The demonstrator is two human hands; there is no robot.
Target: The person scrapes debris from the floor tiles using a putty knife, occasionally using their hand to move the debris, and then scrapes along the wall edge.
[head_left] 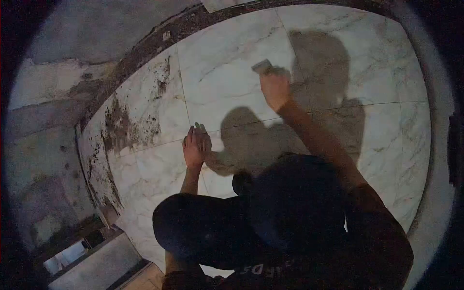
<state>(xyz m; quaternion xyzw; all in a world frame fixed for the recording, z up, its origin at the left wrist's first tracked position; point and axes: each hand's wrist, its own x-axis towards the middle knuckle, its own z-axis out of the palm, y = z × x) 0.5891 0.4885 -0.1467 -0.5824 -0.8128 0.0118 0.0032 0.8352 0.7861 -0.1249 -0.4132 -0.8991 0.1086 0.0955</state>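
Note:
My left hand (195,149) rests flat on the marble-look tile floor (232,58), its fingers stretched out just beside a tile joint. Farther out and to the right, my right hand (275,92) is closed on a small grey flat-edged piece (262,66). That piece sticks out past the fingertips, close over the tile; the rest of it is hidden in my grip. My dark-clothed knees are bent below, between my arms.
Dark dirt smears (121,125) cover the tiles on the left. A rough brown edge strip (140,53) borders the tiles along the far left side. Lower left stands a pale block-like object (99,266). Shadows of my head and arms fall across the tiles.

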